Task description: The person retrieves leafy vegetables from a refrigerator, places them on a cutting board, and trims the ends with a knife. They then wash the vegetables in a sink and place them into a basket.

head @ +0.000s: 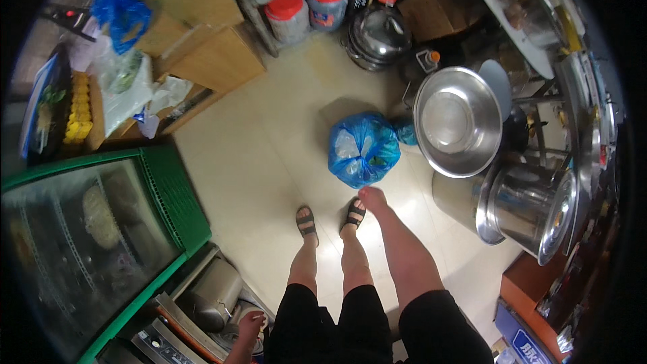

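Note:
A full, gathered blue plastic bag [364, 149] lies on the tiled floor ahead of my feet. My right hand [373, 199] is curled beside the bag's near edge, above my sandal [355, 212]; no grip on the bag shows, and whether hand and bag touch is unclear. Low at the left, my left hand [251, 322] has a thin white stick-like thing [258, 316] between its fingers, near a metal pot [217, 293]. A smaller blue-green bag [406, 132] is partly hidden behind a large steel basin [458, 121].
A green-framed glass-topped chest [177, 197] stands left, cardboard boxes [212, 55] beyond it. Red-lidded tubs [328, 5] and a lidded steel pot [381, 35] line the far side. Tall steel pots [525, 202] and an orange-brown box [536, 278] are at the right.

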`<action>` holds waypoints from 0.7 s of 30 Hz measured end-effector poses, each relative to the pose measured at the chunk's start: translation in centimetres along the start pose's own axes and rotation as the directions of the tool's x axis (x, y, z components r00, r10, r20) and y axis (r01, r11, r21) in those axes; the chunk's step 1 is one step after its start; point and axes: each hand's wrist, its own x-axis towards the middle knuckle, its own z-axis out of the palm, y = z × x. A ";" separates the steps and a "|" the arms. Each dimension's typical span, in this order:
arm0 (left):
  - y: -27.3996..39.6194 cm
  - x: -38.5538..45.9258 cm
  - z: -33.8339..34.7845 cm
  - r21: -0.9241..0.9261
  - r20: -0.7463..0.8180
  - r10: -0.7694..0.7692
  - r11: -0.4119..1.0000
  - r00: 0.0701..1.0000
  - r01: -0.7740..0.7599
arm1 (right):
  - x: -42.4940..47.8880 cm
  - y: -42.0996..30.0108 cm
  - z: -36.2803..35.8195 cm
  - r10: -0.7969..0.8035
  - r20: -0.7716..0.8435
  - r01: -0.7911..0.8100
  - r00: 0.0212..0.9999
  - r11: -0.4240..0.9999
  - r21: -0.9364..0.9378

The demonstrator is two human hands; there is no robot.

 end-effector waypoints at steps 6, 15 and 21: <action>-2.6 0.1 -0.8 -0.013 -0.052 -0.216 0.976 0.975 0.216 | 7.8 2.4 2.0 0.402 -0.243 -0.267 0.883 0.855 0.445; -0.7 1.0 4.4 -0.039 0.011 -0.229 0.973 0.973 0.229 | 13.7 6.5 8.4 0.513 -0.057 -0.346 0.856 0.652 0.674; 0.9 0.0 5.6 -0.010 0.070 -0.195 0.980 0.978 0.196 | 11.9 7.1 5.2 0.409 0.042 -0.301 0.912 0.593 0.747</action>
